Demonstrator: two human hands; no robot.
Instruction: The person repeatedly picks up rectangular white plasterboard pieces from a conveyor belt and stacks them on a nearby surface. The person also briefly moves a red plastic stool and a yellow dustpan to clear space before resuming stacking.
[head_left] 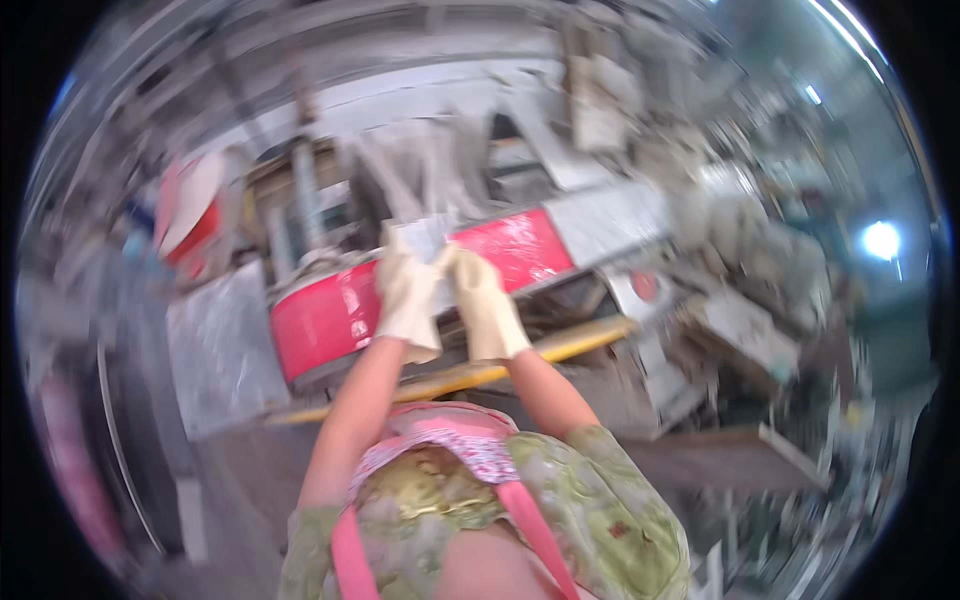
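Both hands are in cream gloves and reach forward to the middle of the bench, blurred by motion. My left hand (405, 292) and my right hand (482, 300) are close together, with the fingers closing from either side on a pale flat piece (425, 238). Its exact kind is too smeared to make out. Beneath and beside the hands runs a long work surface with a red panel (325, 325) on the left and another red panel (520, 246) on the right.
Grey metal plates (228, 345) (612, 222) flank the red panels. A yellow bar (580, 342) crosses in front of my body. A red and white container (190, 215) stands at the far left. Blurred machine parts (740, 335) crowd the right side.
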